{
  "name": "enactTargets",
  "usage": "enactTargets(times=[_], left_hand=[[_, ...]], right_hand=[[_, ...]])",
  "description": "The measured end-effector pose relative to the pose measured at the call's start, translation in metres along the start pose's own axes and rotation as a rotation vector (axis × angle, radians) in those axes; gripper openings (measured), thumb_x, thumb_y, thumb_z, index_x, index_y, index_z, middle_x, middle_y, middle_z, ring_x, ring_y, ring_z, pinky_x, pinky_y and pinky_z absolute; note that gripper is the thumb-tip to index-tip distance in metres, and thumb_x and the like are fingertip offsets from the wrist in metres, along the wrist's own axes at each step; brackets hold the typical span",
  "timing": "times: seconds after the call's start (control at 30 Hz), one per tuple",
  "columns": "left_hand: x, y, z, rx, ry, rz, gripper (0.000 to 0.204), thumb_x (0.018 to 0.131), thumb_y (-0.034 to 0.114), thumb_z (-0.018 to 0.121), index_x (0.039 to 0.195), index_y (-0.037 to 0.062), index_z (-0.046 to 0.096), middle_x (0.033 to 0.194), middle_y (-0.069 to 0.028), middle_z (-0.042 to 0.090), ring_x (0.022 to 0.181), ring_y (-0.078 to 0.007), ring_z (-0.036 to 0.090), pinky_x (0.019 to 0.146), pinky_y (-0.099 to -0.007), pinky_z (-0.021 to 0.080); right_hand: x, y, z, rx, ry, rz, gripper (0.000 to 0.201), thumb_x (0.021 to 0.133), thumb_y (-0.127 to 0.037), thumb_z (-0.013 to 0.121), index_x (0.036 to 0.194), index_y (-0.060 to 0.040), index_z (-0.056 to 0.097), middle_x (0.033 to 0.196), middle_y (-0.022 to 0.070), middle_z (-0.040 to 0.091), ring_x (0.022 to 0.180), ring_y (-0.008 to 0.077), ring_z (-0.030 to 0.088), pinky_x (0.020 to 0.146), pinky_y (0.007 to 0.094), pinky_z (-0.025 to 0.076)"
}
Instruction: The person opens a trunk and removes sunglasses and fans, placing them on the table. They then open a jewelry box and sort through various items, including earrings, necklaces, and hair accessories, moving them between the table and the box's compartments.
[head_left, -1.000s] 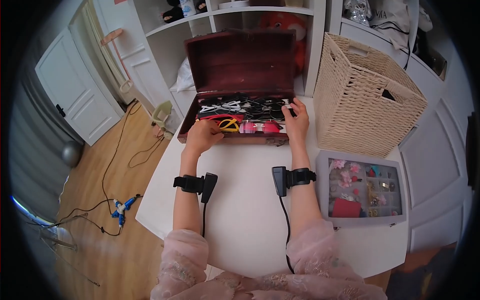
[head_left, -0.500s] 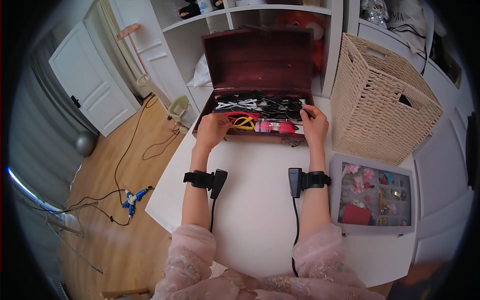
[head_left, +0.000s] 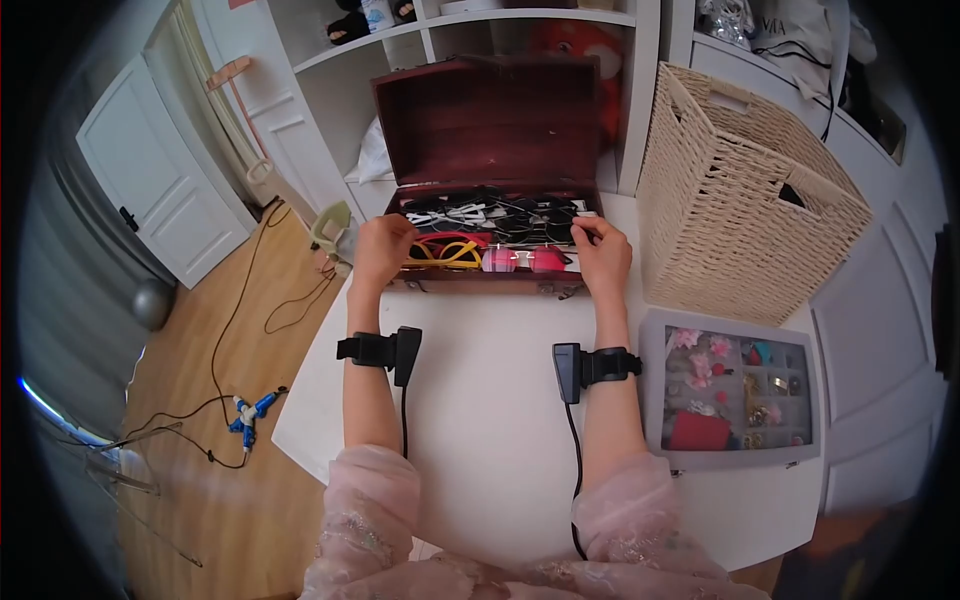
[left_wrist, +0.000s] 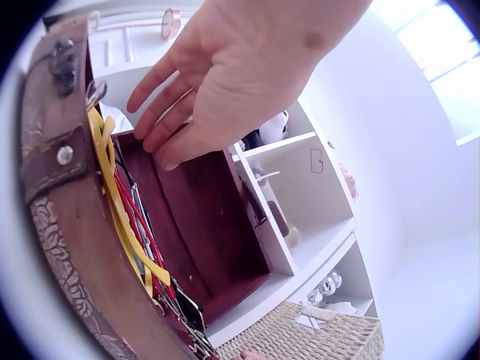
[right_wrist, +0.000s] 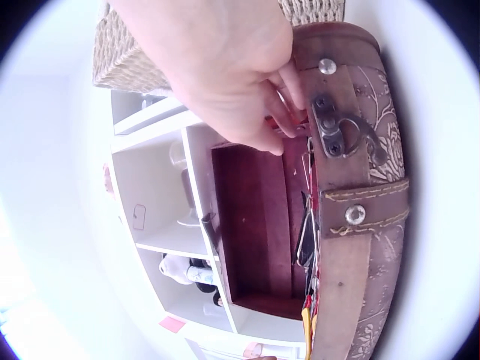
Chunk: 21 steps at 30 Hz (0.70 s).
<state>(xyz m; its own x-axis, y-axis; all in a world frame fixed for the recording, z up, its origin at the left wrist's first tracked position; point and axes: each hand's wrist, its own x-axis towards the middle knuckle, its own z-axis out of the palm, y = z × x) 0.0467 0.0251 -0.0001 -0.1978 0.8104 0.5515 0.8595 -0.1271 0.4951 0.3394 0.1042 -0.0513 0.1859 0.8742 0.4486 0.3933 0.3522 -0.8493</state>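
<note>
A dark red wooden chest point(head_left: 487, 125) stands with its lid up at the back of the table, filled with eyeglasses and sunglasses. Yellow-framed glasses point(head_left: 455, 254), a red pair behind them and pink-lensed sunglasses point(head_left: 524, 259) lie along its front; black and white frames point(head_left: 450, 214) fill the back. My left hand point(head_left: 382, 250) hovers at the chest's left end, fingers loosely extended beside the yellow frame point(left_wrist: 124, 214) and holding nothing. At the right end, my right hand point(head_left: 603, 258) has its fingertips just inside the wall, thumb extended, with no item visible in its grasp point(right_wrist: 225, 67).
A tall woven basket point(head_left: 755, 200) stands right of the chest. In front of it sits a grey case point(head_left: 735, 458) with a clear lid over hair accessories and jewellery. White cubby shelves point(head_left: 350, 100) rise behind. Cables and a blue plug splitter point(head_left: 246, 420) lie on the floor at left.
My left hand has drawn back leftward from the yellow glasses, which show more fully. My right hand's fingers have come lower at the right end. The head view swung aside and back.
</note>
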Motion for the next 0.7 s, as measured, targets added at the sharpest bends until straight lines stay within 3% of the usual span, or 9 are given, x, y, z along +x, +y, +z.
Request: enactTargets(times=[0.13, 0.2, 0.3, 0.4, 0.57, 0.63, 0.7], left_hand=[[-0.002, 0.001, -0.011, -0.024, 0.0, -0.012, 0.012, 0.074, 0.007, 0.065, 0.081, -0.0016, 0.068, 0.072, -0.0159, 0.067, 0.067, -0.0268, 0.067, 0.064, -0.0328, 0.051], [-0.003, -0.001, -0.013, -0.037, 0.006, -0.011, 0.012, 0.074, 0.007, 0.066, 0.081, -0.0018, 0.068, 0.072, -0.0158, 0.067, 0.067, -0.0264, 0.067, 0.064, -0.0325, 0.052], [-0.005, 0.0, -0.017, 0.001, 0.009, -0.003, 0.012, 0.073, 0.007, 0.065, 0.081, -0.0013, 0.068, 0.071, -0.0162, 0.067, 0.067, -0.0266, 0.066, 0.064, -0.0327, 0.051], [-0.005, 0.004, -0.012, 0.013, -0.043, 0.037, 0.011, 0.071, 0.006, 0.065, 0.079, 0.0, 0.068, 0.072, -0.0161, 0.066, 0.068, -0.0285, 0.066, 0.064, -0.0334, 0.051], [-0.005, 0.014, 0.001, -0.006, -0.118, 0.065, 0.012, 0.07, 0.005, 0.065, 0.08, 0.0002, 0.069, 0.075, -0.015, 0.067, 0.068, -0.0278, 0.066, 0.065, -0.0333, 0.052], [-0.005, 0.02, 0.004, 0.013, -0.23, 0.065, 0.016, 0.069, 0.001, 0.068, 0.085, -0.0019, 0.069, 0.079, -0.0134, 0.069, 0.072, -0.0227, 0.067, 0.068, -0.0302, 0.053], [-0.008, 0.026, 0.002, 0.029, -0.245, 0.089, 0.018, 0.068, 0.001, 0.068, 0.086, -0.0006, 0.07, 0.081, -0.013, 0.069, 0.074, -0.0233, 0.067, 0.068, -0.0306, 0.053]], right_hand=[[0.001, -0.006, 0.001, -0.061, -0.009, -0.052, 0.013, 0.078, -0.017, 0.067, 0.089, -0.0123, 0.071, 0.086, 0.0102, 0.069, 0.083, 0.0292, 0.064, 0.074, 0.0371, 0.049], [0.001, -0.011, -0.002, -0.116, -0.05, -0.031, 0.015, 0.078, -0.016, 0.068, 0.091, -0.0111, 0.071, 0.088, 0.0093, 0.069, 0.083, 0.0234, 0.066, 0.074, 0.0329, 0.05], [-0.001, -0.015, 0.0, -0.202, -0.044, -0.09, 0.014, 0.077, -0.015, 0.069, 0.089, -0.0105, 0.071, 0.086, 0.0089, 0.069, 0.081, 0.0224, 0.066, 0.073, 0.0328, 0.05], [0.001, -0.014, 0.0, -0.172, -0.083, -0.105, 0.01, 0.076, -0.015, 0.068, 0.085, -0.0118, 0.071, 0.08, 0.0078, 0.069, 0.077, 0.026, 0.065, 0.07, 0.0358, 0.05], [0.002, -0.024, -0.008, -0.195, -0.157, -0.087, 0.008, 0.075, -0.012, 0.068, 0.082, -0.01, 0.071, 0.073, 0.0071, 0.068, 0.069, 0.0238, 0.065, 0.066, 0.0337, 0.05], [0.001, -0.026, -0.01, -0.209, -0.17, -0.101, 0.008, 0.074, -0.012, 0.068, 0.081, -0.0095, 0.071, 0.071, 0.0069, 0.068, 0.067, 0.0233, 0.065, 0.064, 0.0334, 0.05], [-0.001, -0.03, -0.013, -0.226, -0.22, -0.087, 0.007, 0.073, -0.011, 0.068, 0.079, -0.0088, 0.071, 0.071, 0.0072, 0.068, 0.068, 0.0239, 0.065, 0.064, 0.0338, 0.05]])
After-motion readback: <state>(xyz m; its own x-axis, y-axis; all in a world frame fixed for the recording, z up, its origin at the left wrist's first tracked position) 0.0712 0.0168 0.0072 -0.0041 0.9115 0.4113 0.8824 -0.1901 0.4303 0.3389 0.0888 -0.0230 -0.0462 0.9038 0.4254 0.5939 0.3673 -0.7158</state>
